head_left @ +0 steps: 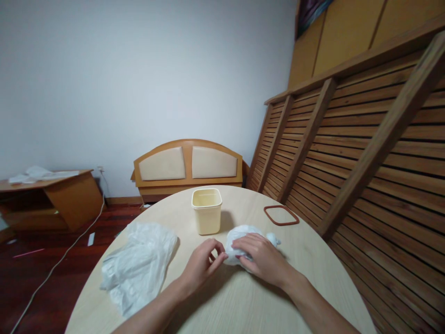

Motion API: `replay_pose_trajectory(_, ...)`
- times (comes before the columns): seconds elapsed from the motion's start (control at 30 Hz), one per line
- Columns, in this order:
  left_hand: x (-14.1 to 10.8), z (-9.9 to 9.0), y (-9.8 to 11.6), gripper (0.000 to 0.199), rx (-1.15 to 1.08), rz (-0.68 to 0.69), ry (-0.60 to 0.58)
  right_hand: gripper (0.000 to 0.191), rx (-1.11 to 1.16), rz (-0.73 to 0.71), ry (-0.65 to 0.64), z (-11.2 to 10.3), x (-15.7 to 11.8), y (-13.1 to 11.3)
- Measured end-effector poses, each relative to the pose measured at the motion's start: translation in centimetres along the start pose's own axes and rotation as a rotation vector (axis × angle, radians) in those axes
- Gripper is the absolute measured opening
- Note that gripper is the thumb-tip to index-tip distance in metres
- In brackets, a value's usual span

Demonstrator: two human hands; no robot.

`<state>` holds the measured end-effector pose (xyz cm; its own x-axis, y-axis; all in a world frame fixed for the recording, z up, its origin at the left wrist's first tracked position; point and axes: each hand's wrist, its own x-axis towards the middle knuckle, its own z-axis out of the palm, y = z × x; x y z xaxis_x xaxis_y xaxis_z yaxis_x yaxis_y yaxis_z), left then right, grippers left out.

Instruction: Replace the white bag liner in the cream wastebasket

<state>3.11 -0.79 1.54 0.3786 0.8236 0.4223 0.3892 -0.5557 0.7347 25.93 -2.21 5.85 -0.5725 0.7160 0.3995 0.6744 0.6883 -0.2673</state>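
A bunched white plastic bag [243, 232] lies on the round table, just in front of and to the right of a pale yellow square bin [207, 215]. My right hand [262, 257] rests over the bag with its fingers curled round it. At the bag's left edge is my left hand [205, 260], thumb and fingers curved with a gap between them; the fingertips come close to the plastic. A small knotted white piece [273, 239] sticks out beyond my right hand. Another crumpled white plastic bag [139, 264] is spread to the left.
The light wood table [295, 297] has a reddish-brown square ring [281, 215] at its back right. Slatted wooden panels [347, 153] lean along the right side. A headboard [187, 164] stands behind the table, and a low desk [69, 199] is at the far left.
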Motion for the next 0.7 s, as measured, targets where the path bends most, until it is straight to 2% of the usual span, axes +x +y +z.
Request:
replay_pose_trajectory(0.07,-0.3,0.5,-0.2,0.018,0.075,0.076,-0.006,0.032,-0.015,0.004,-0.005,-0.1,-0.2,0.1)
replay_pose_trajectory(0.1,-0.5,0.7,-0.3,0.017,0.099,0.111,-0.004,0.04,-0.034,0.019,0.0,-0.1,-0.3,0.3)
replay_pose_trajectory(0.2,-0.5,1.5,0.0,0.017,0.099,0.148,-0.014,0.081,-0.098,0.121,-0.006,0.4,-0.4,1.1)
replay_pose_trajectory(0.27,-0.3,1.8,0.2,0.024,0.066,0.11,-0.038,0.096,-0.115,0.208,-0.043,0.8,-0.4,2.0)
replay_pose_trajectory(0.37,-0.1,2.1,0.3,0.033,0.025,0.042,-0.083,0.103,-0.084,0.324,-0.105,1.2,-0.4,2.9)
replay_pose_trajectory(0.5,-0.3,2.5,-0.6,0.016,-0.022,0.013,-0.06,0.101,-0.009,0.36,-0.154,1.0,-0.4,3.1)
replay_pose_trajectory(0.53,-0.3,2.7,-0.9,0.025,-0.033,0.004,-0.045,0.1,0.006,0.348,-0.153,0.9,-0.4,3.0)
replay_pose_trajectory(0.63,-0.5,3.0,-1.8,0.072,-0.06,-0.04,-0.052,0.095,0.059,0.267,-0.15,0.5,-0.4,2.8)
replay_pose_trajectory(0.7,-0.5,3.1,-2.0,0.088,-0.078,-0.046,-0.105,0.09,0.103,0.192,-0.17,0.3,-0.4,2.8)
